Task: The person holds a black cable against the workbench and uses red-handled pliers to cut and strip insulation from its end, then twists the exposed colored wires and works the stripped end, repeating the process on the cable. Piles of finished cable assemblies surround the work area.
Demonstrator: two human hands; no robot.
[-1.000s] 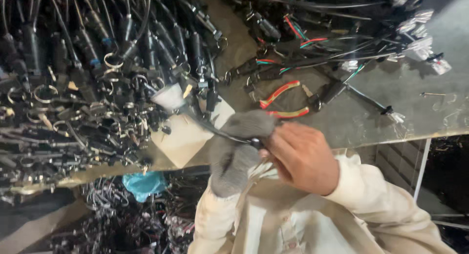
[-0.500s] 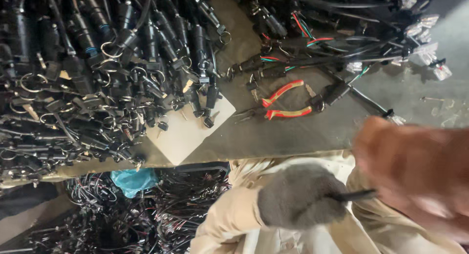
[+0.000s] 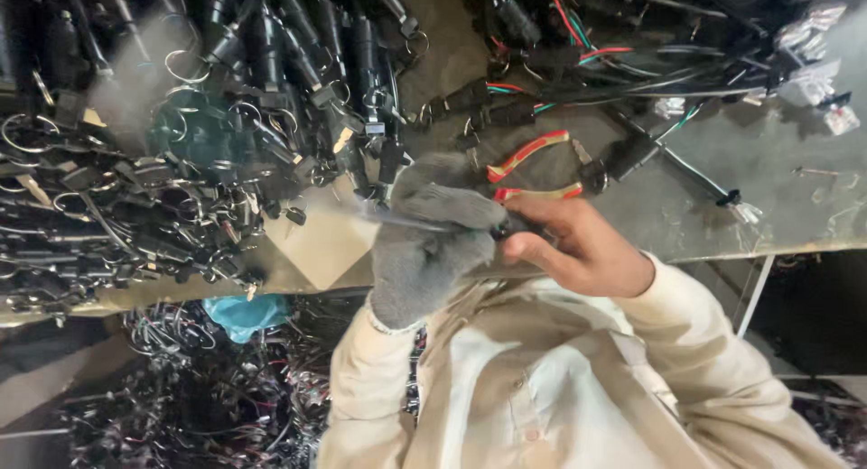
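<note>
My left hand (image 3: 433, 239), in a grey knit glove, is closed around a thin black cable (image 3: 388, 214) that runs left toward the pile. My bare right hand (image 3: 578, 243) pinches the same cable at a small black end piece (image 3: 510, 225), just right of the glove. Both hands meet above the front edge of the workbench (image 3: 777, 225). Red-handled pliers (image 3: 533, 167) lie on the bench just behind my right hand.
A large heap of black cable assemblies with metal rings (image 3: 181, 144) covers the bench's left half. Coloured wires (image 3: 578, 36) and white connectors (image 3: 813, 63) lie at the back right. Below the bench sit more tangled cables (image 3: 208, 388) and a blue bag (image 3: 239, 311).
Both hands have come back up from my lap to the bench edge. The gloved left hand and bare right hand again hold the cable together near the pliers.
</note>
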